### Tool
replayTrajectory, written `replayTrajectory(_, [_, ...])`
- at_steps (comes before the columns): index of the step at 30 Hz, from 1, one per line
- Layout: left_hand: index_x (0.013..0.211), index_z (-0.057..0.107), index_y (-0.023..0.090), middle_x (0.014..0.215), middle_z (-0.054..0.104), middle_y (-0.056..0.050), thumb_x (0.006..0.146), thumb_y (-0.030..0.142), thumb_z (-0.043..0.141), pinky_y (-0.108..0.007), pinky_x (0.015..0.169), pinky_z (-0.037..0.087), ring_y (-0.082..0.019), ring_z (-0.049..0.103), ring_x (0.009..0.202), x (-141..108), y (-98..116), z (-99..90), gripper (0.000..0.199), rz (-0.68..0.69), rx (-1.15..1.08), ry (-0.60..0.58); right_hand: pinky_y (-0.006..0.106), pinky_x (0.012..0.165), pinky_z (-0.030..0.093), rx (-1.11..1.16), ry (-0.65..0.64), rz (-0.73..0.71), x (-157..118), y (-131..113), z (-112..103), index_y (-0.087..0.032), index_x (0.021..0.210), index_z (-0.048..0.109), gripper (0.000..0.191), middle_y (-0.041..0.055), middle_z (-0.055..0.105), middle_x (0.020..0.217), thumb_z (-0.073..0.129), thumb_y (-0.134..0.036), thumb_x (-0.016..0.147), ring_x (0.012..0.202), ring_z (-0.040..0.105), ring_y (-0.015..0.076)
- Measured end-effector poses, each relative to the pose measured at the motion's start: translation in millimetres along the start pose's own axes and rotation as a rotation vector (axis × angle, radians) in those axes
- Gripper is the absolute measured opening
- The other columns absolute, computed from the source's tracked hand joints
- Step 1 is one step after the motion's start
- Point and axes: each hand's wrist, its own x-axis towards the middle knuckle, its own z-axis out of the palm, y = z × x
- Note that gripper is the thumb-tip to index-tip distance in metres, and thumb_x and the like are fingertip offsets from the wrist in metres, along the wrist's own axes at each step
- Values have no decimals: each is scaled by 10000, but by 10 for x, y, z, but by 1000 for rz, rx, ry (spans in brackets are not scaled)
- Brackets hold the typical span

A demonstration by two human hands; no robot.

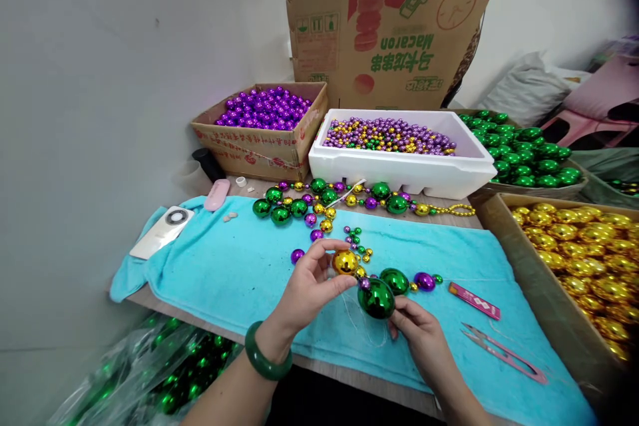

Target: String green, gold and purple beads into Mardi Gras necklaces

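Note:
My left hand, with a green bangle on its wrist, pinches a gold ball between thumb and fingers. Beside it, a large green ball hangs above the blue towel. My right hand is closed at the lower right of that green ball; what its fingertips grip is too small to make out. Another green ball and a purple ball lie just behind, strung to the right. Thin clear thread loops below the balls. Several small loose beads lie beyond my hands.
A finished-looking bead strand lies along the towel's far edge. Behind stand a box of purple balls and a white foam box. Pink thread snips and a pink packet lie right, near a box of gold balls.

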Motion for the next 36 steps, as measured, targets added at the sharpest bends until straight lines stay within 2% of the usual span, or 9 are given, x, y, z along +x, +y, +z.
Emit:
replayTrajectory(4, [1025,588,230,916,601,-3,666,161,742,-213,736,440,-107,550,837,-6,-10,-11,396,-43,-100,-18,235,518,359,45,-19,20,-9,45,2,-164,692,619,243,-21,499,568,702,-393,693,502,457,103])
replayTrajectory(11, [993,616,208,903,602,-4,621,157,766,-232,758,439,-109,537,824,-7,9,22,405,-9,-113,94,231,511,356,52,-20,41,-47,-17,67,-161,673,612,245,-24,484,556,706,-387,694,497,441,98])
replayTrajectory(20, [999,602,203,910,609,-21,632,171,763,-233,744,451,-122,554,832,-25,68,6,402,-61,-72,33,242,509,366,38,-24,10,-37,-69,68,-157,660,620,259,-13,497,589,717,-397,677,499,452,102])
replayTrajectory(25, [999,620,209,951,621,-28,631,177,759,-255,785,447,-142,565,875,-23,14,47,394,-82,13,26,247,482,381,85,-29,65,-55,-119,152,-160,683,598,299,-11,497,559,729,-427,655,494,448,112])
replayTrajectory(27, [1031,635,213,995,625,-42,645,201,750,-269,796,448,-161,568,905,-10,-15,44,403,-73,63,59,247,470,389,117,7,75,-66,-138,181,-166,774,603,328,-4,523,600,745,-426,636,510,469,121])
replayTrajectory(29, [1040,661,203,1029,630,-65,715,272,694,-290,804,451,-185,569,936,8,-37,22,334,-58,117,95,248,473,403,147,30,76,-74,-152,190,-173,873,598,368,6,550,656,748,-416,640,538,495,130])
replayTrajectory(32, [961,707,183,1046,639,-84,810,334,578,-310,839,445,-206,556,996,42,-47,-23,250,-13,200,144,246,487,411,154,21,74,-80,-160,175,-170,891,596,352,8,558,663,733,-405,668,540,501,124])
replayTrajectory(36, [828,727,163,971,644,-79,777,280,611,-304,871,430,-204,559,986,84,-37,-62,173,45,261,190,240,468,403,123,28,86,-79,-152,163,-165,847,603,358,-3,537,606,739,-425,643,515,486,119])
